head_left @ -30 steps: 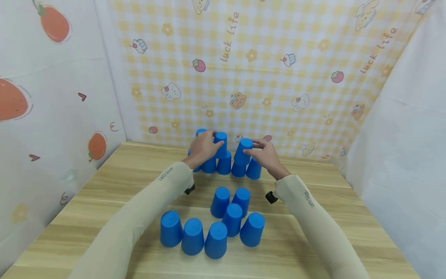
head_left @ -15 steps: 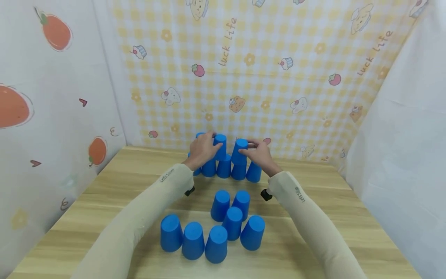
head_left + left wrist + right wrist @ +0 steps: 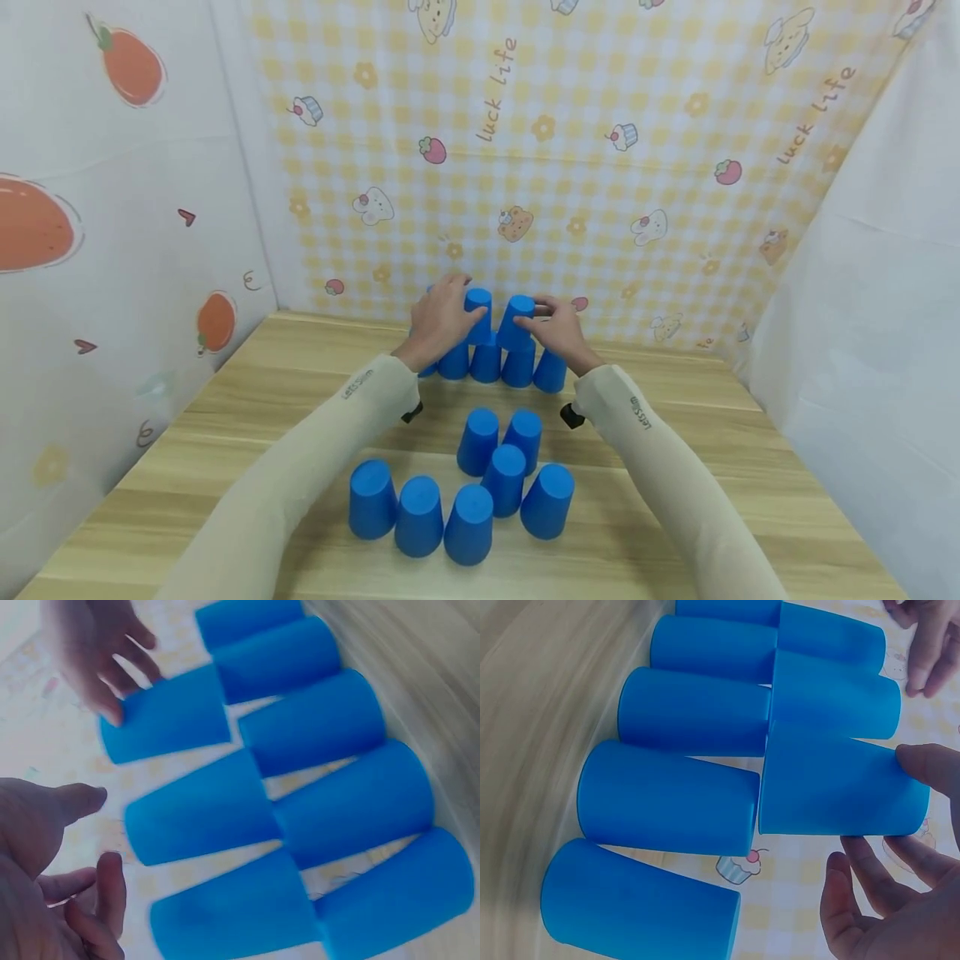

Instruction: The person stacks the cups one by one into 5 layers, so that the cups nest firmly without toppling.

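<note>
Blue cups stand upside down in a row (image 3: 486,365) at the back, with a second tier on top. My right hand (image 3: 561,329) pinches the rightmost upper cup (image 3: 840,784) near its narrow top, thumb on one side, fingers on the other. That cup's rim meets the lower cups. Beside it is the middle upper cup (image 3: 202,806). My left hand (image 3: 441,321) is around its top, and the left wrist view shows thumb and fingers apart from it. Another upper cup (image 3: 232,911) stands further left, mostly hidden by the left hand in the head view.
Several more upturned blue cups stand nearer on the wooden table (image 3: 660,467), including a front cup (image 3: 468,525) and a pair behind, one being this cup (image 3: 477,442). A checked cloth (image 3: 570,183) hangs right behind the tiers. White cloth (image 3: 847,275) hangs at the sides.
My right hand has moved left with its cup, which now stands straighter on the lower row, closer to the middle upper cup. The left hand has stayed almost in place.
</note>
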The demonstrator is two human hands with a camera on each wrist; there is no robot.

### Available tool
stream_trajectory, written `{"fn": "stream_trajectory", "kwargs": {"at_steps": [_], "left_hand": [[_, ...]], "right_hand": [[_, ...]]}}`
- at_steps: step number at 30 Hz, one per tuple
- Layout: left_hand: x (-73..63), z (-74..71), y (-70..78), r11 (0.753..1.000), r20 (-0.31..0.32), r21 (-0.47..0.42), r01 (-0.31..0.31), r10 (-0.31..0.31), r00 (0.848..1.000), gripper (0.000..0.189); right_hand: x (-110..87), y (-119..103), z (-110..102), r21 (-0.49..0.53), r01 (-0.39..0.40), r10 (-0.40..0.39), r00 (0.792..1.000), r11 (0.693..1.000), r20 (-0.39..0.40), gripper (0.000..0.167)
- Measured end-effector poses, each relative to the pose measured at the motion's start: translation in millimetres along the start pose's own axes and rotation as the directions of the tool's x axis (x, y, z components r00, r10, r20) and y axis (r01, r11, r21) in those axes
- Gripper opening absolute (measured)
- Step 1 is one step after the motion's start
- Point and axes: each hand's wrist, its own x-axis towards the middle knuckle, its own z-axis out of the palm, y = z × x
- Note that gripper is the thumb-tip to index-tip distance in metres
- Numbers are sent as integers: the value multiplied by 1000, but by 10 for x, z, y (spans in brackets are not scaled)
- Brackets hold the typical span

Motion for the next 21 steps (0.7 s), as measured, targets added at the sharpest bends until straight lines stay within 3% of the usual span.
{"fn": "stream_trajectory", "kwargs": {"at_steps": [3, 7, 11, 14, 17, 21], "left_hand": [[-85, -59, 45, 1000, -5, 5, -20, 20, 1000, 61], [-237, -139, 72, 999, 37, -24, -49, 50, 998, 60], [-421, -204, 91, 996, 102, -53, -69, 74, 992, 57], [-538, -230, 98, 992, 185, -85, -93, 107, 977, 55], [-641, -234, 80, 983, 315, -131, -128, 164, 935, 52], [-773, -253, 54, 961, 489, -221, -165, 256, 834, 47]], "right_hand": [[14, 9, 12, -3, 17, -17, 1000, 1000, 11, 52], [34, -1, 12, -17, 27, -27, 999, 999, 24, 55], [49, -16, 19, -44, 34, -32, 999, 998, 39, 56], [48, -41, 19, -50, 34, -31, 998, 998, 49, 56], [40, -66, 16, -47, 27, -25, 998, 999, 55, 56], [40, -80, 24, -40, 15, -13, 998, 999, 61, 55]]}}
